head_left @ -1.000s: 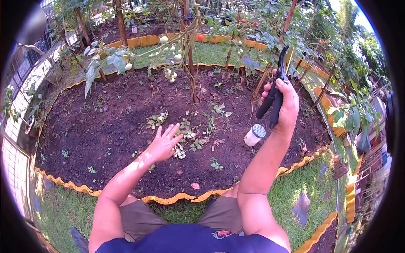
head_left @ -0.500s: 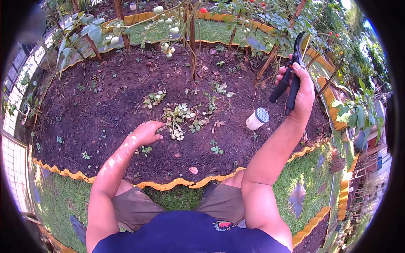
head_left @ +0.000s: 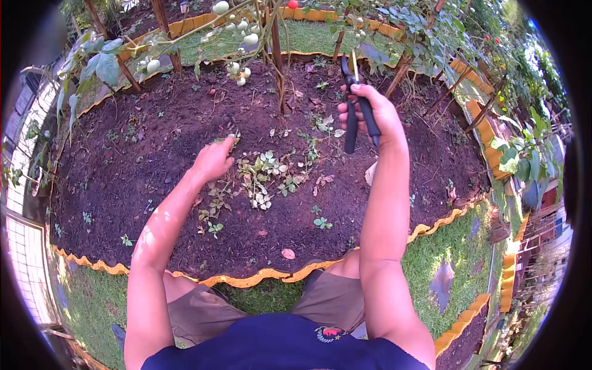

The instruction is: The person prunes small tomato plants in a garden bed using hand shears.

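Note:
My left hand (head_left: 214, 160) reaches down to the soil left of centre, fingers closed around a small clump of wilted leaves (head_left: 234, 136); most of the clump is hidden beneath the hand. Just right of it lies a loose pile of pale, drying leaves (head_left: 262, 176). More withered leaves (head_left: 216, 200) rest below my left wrist. In my right hand (head_left: 377, 114) are black-handled pruning shears (head_left: 353, 108), held upright above the bed with the blades pointing away from me. Behind my right forearm, a white container (head_left: 370, 174) is mostly hidden.
Tomato plants with green tomatoes (head_left: 250, 39) hang over the far side, tied near wooden stakes (head_left: 277, 61). Wavy yellow edging (head_left: 246, 280) borders the soil bed (head_left: 123, 185). Small green seedlings (head_left: 322, 222) grow in it. Grass (head_left: 425, 271) surrounds the bed.
My left hand has moved forward onto the leaf clump, uncovering withered leaves nearer me. My right hand has swung left with the shears, and its forearm now covers most of the white container.

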`<state>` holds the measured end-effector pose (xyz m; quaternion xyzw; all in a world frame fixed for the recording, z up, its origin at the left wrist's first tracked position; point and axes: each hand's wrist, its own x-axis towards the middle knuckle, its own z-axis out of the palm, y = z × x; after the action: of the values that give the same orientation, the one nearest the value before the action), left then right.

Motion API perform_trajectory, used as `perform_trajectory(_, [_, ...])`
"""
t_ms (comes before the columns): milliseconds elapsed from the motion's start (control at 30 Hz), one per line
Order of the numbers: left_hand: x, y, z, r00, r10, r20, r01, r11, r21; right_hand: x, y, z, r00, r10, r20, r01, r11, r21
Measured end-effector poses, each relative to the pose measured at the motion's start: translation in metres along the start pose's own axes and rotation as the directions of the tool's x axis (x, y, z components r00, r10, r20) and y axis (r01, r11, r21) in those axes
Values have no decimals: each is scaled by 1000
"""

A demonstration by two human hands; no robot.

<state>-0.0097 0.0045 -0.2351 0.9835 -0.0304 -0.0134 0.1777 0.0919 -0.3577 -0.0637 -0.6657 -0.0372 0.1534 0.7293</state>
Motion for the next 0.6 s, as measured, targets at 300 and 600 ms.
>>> perform_trajectory(300, [188,36,10,978,-11,-207,7,1000,-18,88,121,29,926,368,83,-343,914,-217])
perform_trajectory(600, [234,26,35,947,-96,-306,78,994,-71,124,178,35,881,436,185,-443,896,-3])
